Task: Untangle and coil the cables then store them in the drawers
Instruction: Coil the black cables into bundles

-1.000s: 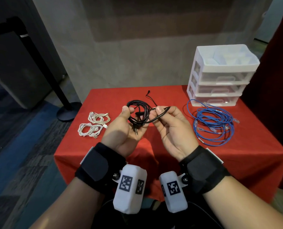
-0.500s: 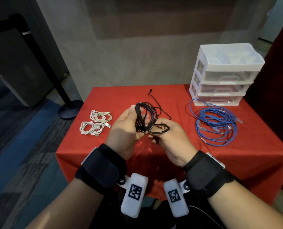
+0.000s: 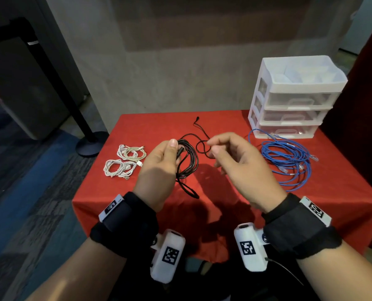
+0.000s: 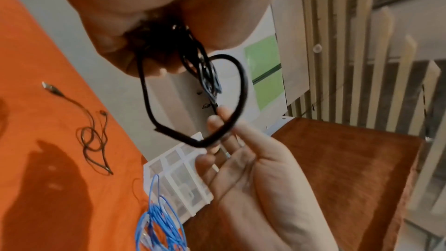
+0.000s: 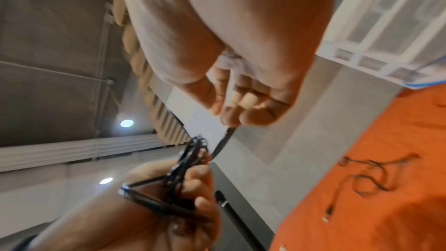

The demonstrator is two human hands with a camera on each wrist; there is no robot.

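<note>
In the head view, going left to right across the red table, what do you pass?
White cable bundles → left hand gripping the black cable coil → right hand pinching that cable's free strand → blue cable pile, with the drawer unit behind it.

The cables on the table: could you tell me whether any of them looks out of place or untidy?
The blue cable sprawls in loose, uneven loops before the drawer unit, unlike the two white bundles. A thin black cable also trails uncoiled across the cloth.
</note>
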